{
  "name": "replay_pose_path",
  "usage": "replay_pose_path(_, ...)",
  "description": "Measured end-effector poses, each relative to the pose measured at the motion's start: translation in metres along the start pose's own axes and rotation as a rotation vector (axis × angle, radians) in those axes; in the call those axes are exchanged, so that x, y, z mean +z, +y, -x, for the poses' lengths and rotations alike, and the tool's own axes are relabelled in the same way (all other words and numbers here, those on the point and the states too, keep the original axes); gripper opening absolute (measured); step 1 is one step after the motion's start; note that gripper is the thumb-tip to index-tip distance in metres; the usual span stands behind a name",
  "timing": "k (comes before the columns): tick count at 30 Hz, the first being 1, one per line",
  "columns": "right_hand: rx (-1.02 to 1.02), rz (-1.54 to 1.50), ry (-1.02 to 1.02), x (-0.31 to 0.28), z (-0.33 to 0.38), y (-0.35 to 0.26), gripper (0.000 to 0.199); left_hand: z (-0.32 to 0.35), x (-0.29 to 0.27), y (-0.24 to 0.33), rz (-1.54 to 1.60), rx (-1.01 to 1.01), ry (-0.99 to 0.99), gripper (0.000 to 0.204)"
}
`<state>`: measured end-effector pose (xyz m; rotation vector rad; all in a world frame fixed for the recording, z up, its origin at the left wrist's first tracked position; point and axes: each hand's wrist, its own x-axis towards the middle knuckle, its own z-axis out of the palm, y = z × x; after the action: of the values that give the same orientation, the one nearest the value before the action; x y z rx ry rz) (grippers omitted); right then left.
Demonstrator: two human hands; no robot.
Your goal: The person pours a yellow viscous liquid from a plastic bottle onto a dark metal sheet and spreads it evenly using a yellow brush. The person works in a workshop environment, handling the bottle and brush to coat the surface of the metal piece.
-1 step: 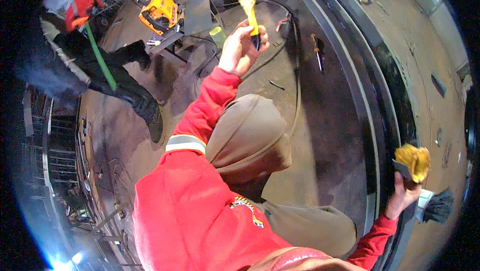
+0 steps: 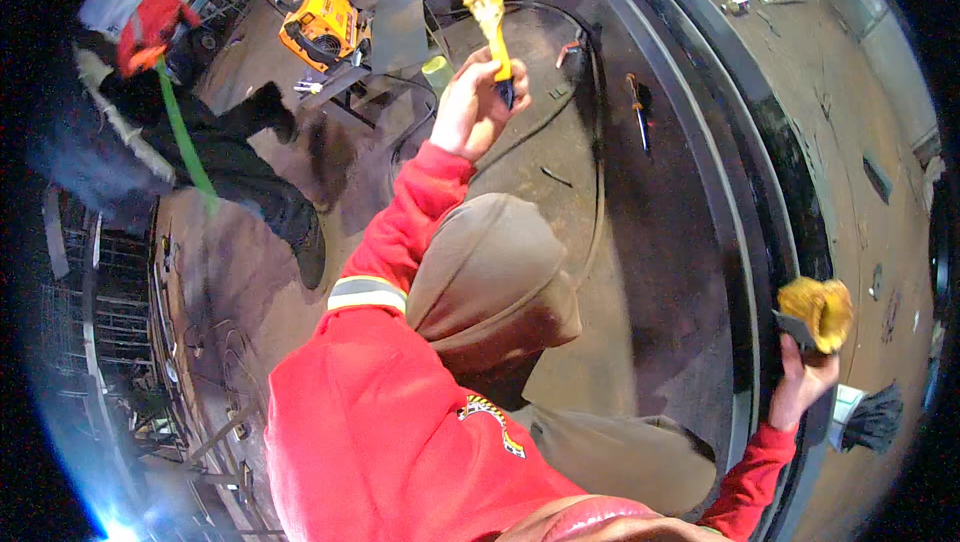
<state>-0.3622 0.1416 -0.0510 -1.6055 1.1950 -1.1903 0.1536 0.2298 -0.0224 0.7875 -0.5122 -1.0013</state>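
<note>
My left hand (image 2: 475, 107) is closed around the yellow handle of a paintbrush (image 2: 485, 4), held raised with its bristles pointing away from me. Thick yellow stuff coats the brush below its pale tip. My right hand (image 2: 803, 382) grips a small cup-like container (image 2: 818, 312) beside the long dark steel beams (image 2: 738, 232). Yellow material lines its crumpled opening, and a dark flat edge shows toward my fingers. The fingers behind the container are partly hidden. Just beyond that wrist lies a pair of dark gloves (image 2: 868, 418) with a pale cuff.
On the left, a co-worker (image 2: 200, 122) in dark clothes and a red head covering bends over. An orange machine (image 2: 322, 24) stands on a low stand, with black cables (image 2: 598, 142) along the floor. A screwdriver-like tool (image 2: 638, 112) lies near the beams. Bright sparks (image 2: 120, 527) glare at lower left.
My left hand has tipped the paintbrush slightly to the left. My right hand and its container have moved a little left and away from me. The co-worker's head has shifted slightly.
</note>
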Motion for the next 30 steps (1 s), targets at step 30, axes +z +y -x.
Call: replay_pose_path(30,-0.212,0.396,-0.618,0.773,-0.112,0.147,0.059,-0.128,-0.275,0.181,-0.502,0.546,0.776,0.029)
